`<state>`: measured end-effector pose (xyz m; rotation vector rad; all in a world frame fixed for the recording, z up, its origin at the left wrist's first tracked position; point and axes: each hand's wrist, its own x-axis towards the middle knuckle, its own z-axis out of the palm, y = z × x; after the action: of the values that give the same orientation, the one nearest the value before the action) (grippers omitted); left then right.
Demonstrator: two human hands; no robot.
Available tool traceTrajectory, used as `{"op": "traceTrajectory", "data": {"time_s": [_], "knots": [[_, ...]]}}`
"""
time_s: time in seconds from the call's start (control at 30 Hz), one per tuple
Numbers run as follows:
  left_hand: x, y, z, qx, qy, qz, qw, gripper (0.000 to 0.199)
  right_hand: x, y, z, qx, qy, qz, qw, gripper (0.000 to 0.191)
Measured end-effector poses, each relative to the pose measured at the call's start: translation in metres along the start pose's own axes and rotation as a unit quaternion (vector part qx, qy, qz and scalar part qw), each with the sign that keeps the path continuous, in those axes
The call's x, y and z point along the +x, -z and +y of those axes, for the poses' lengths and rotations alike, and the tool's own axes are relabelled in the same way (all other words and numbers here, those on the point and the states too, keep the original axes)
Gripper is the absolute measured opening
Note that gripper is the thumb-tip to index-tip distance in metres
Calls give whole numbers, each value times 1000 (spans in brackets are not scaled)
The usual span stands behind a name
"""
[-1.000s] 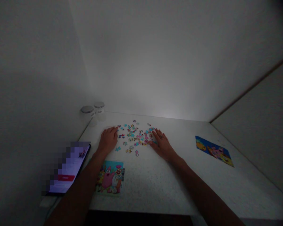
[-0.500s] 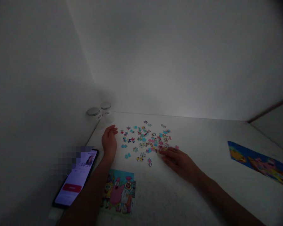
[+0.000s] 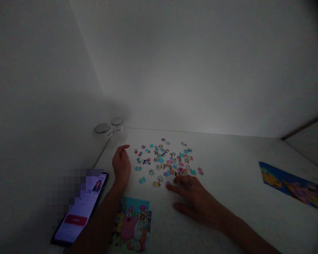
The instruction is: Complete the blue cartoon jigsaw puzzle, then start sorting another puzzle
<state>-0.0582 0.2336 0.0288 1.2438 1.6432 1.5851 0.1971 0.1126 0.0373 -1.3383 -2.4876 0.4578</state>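
Note:
Many small jigsaw pieces (image 3: 161, 160) lie scattered on the white table, in light blue, pink, yellow and red. My right hand (image 3: 194, 197) is at their near right side with its fingers spread. Its index fingertip rests on or just over a pinkish piece that it mostly covers; nothing shows in its grip. To the left of the pieces is my left hand (image 3: 122, 165), its index finger stretched out and the others loosely bent, partly hidden. I see nothing held in it.
A cartoon picture card (image 3: 131, 224) lies beside my left forearm. Left of that forearm is a lit phone (image 3: 81, 208). Two clear jars with metal lids (image 3: 117, 122) stand at the back left by the wall. A blue cartoon strip (image 3: 294, 185) lies on the right.
My right hand has drawn back toward me and its fingers have spread, uncovering pieces at the right of the pile. My left index finger now points out more. The view has shifted slightly.

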Motion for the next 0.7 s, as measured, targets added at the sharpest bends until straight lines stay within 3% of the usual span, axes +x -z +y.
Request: {"op": "traceTrajectory", "data": {"time_s": [0.2, 0.47, 0.7], "knots": [[0, -3, 0, -2, 5, -9, 1000, 31, -2, -5, 24, -31, -41, 61, 997, 39], [3, -2, -4, 72, -23, -21, 997, 31, -3, 8, 54, -7, -64, 122, 990, 34], [-2, 0, 5, 141, -41, -47, 988, 33, -8, 17, 89, 4, -209, 205, 956, 34]]}}
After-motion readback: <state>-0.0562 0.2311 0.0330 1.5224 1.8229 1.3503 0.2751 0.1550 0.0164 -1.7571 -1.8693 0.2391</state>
